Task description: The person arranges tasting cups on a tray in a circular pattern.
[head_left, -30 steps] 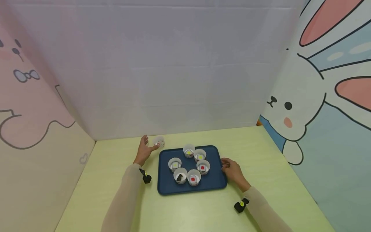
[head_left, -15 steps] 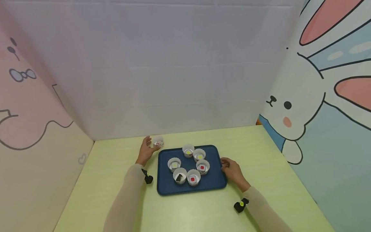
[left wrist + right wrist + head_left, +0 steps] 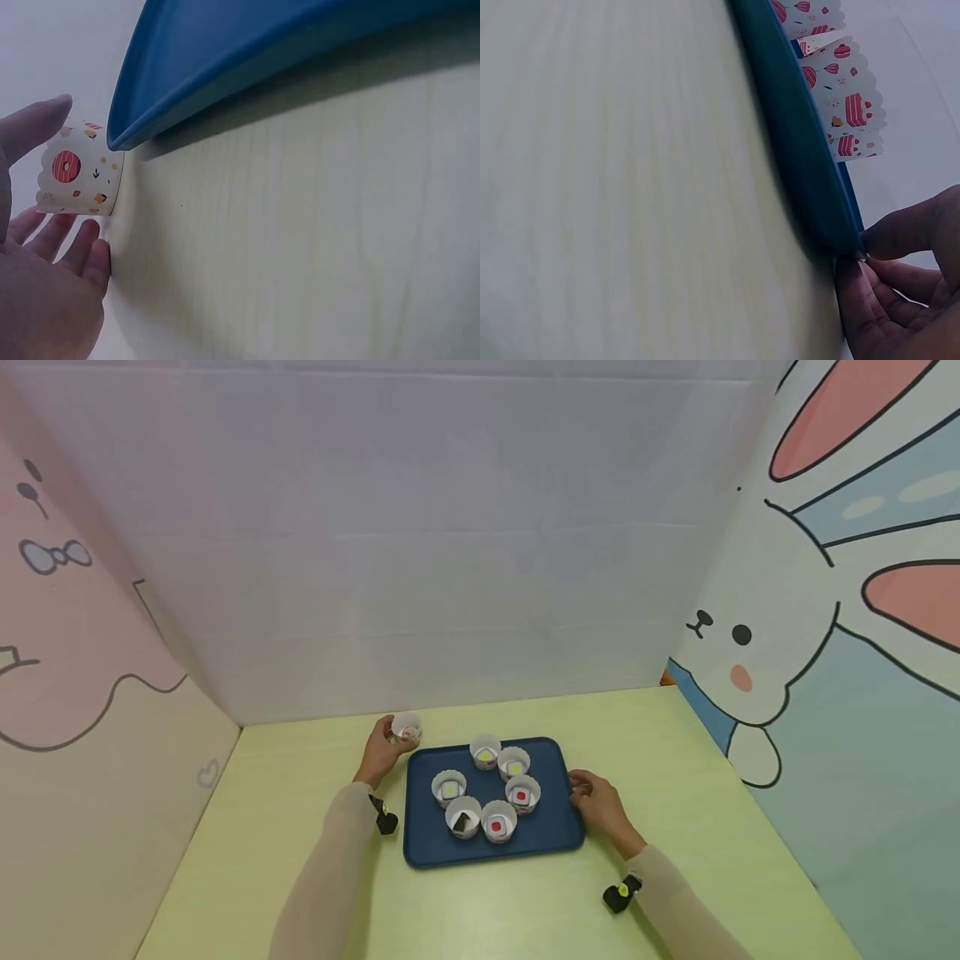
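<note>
A white scalloped paper baking cup point(image 3: 407, 723) with something small inside stands on the table just behind the tray's far left corner. My left hand point(image 3: 377, 754) holds this cup from its left side, thumb in front and fingers round the back. The left wrist view shows a red doughnut print on the cup wall point(image 3: 81, 166). At the right edge of the blue tray point(image 3: 423, 847), my right hand point(image 3: 602, 803) pinches the rim between thumb and fingers. Several similar cups stand in a rough ring on the tray, such as one with a red-marked white cube point(image 3: 498, 822).
Among the tray's cups, one holds a dark piece point(image 3: 462, 822) and others hold yellow-marked white pieces point(image 3: 448, 789). The light wooden table point(image 3: 480, 910) ends at a white back wall point(image 3: 465, 610), with cartoon-printed walls on both sides.
My left fingers have come in from beside the cup and closed round it. The right hand has stayed at the tray's rim, and the tray's cups keep their places.
</note>
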Available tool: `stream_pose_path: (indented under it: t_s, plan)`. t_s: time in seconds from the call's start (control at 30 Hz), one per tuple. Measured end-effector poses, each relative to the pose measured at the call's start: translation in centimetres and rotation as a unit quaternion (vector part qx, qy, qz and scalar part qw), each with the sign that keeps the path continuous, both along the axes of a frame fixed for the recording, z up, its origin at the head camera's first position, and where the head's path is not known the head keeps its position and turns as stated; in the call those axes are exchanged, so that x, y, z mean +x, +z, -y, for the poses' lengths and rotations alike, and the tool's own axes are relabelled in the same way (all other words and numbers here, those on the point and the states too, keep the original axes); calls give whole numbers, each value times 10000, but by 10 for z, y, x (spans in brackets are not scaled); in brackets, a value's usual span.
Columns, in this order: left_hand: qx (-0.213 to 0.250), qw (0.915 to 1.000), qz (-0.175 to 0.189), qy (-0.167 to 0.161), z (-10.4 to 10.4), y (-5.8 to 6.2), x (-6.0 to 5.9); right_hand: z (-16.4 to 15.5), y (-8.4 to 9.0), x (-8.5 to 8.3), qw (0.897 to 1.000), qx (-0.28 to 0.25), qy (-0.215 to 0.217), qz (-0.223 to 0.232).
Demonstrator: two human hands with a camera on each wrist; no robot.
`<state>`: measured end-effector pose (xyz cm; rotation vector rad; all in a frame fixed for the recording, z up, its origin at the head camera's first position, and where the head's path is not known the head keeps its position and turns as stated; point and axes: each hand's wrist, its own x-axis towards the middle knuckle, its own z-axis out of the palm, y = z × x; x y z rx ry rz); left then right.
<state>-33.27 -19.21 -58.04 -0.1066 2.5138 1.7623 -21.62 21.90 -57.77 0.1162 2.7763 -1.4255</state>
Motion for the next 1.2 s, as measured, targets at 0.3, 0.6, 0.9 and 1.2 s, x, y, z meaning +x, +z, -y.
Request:
stream_pose_path:
  t_s: [0.3,0.6,0.9,1.2]
  plan:
    - [-288,9995,123,70,-5,-1,-2,-2,-5,1,10000,23,-9,22]
    - [-479,9988,6,84,-8,3,-2,-1,-3,1,10000,-24,-13,-70]
    - [-691,9975,-59,112,-9,5,0,-1,-1,4,9999,-100,-8,-99]
    - [-832,9964,-54,156,-10,4,-1,-2,-4,2,10000,-37,12,-83]
